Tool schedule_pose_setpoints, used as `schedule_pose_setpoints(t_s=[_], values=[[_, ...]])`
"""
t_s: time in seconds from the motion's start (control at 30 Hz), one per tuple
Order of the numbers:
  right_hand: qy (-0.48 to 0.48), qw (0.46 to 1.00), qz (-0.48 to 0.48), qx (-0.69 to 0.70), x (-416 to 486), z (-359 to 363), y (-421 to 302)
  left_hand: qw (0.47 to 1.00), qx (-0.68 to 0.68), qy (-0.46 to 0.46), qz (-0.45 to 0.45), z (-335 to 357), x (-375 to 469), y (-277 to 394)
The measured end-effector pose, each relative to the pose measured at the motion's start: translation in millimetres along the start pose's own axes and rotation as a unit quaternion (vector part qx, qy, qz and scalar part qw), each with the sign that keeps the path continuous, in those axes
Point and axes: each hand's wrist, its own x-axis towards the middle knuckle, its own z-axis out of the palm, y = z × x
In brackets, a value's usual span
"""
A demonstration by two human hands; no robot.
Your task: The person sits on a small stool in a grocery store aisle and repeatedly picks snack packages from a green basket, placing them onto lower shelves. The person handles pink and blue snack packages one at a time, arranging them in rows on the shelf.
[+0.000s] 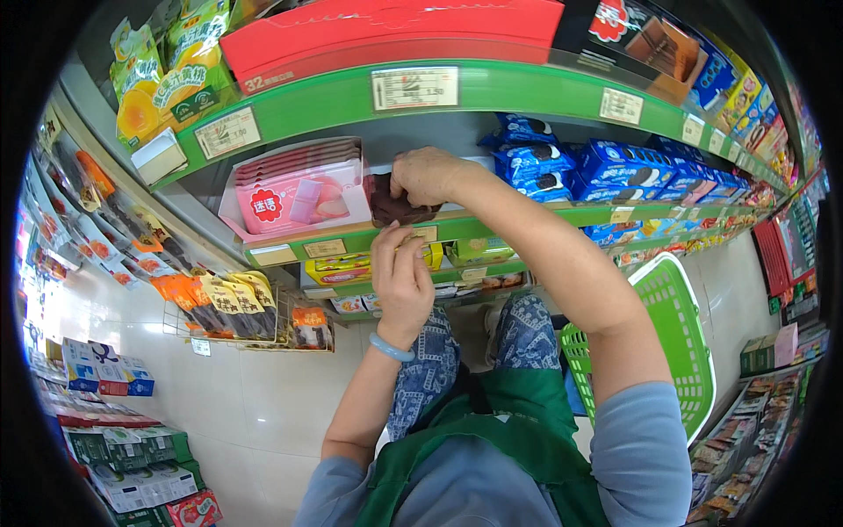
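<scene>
On the middle shelf, my right hand (425, 176) has bent fingers closed on a dark brown item (390, 205); whether it is a packet or a cloth I cannot tell. Just below, my left hand (403, 280) reaches up to the green shelf edge (471, 228), its fingertips at the item's lower side. What those fingertips hold, if anything, is hidden. Left of the brown item stands an open pink carton (296, 201) with several flat pink packets upright in it. To the right of my right forearm lie blue biscuit packs (533, 168) in a stack.
An upper shelf edge (342, 99) with price tags overhangs my hands, below a red carton (395, 33). A green plastic basket (701, 369) stands at my right. Bagged snacks fill a wire basket (283, 332) at the left. Blue boxes (622, 171) line the shelf further right.
</scene>
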Motion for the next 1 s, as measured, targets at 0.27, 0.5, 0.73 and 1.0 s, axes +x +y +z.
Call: schedule_pose_setpoints(t_s=[0.27, 0.5, 0.73, 1.0], values=[[0.24, 0.959, 0.049, 0.14, -93.1, 14.5, -3.6, 0.915, -0.235, -0.088, -0.317, -7.6, -27.9, 26.4], [0.196, 0.928, 0.068, 0.31, -252.5, 30.7, -45.0, 0.79, -0.493, -0.208, -0.3, 0.8, -59.7, 81.3], [0.217, 0.797, 0.246, 0.507, -363.0, 60.2, -57.0, 0.76, -0.449, -0.381, -0.275, 23.4, -77.1, 138.7], [0.397, 0.516, 0.246, 0.718, -446.7, 92.9, -78.4, 0.813, -0.415, -0.392, -0.111, 62.9, -54.8, 212.7]])
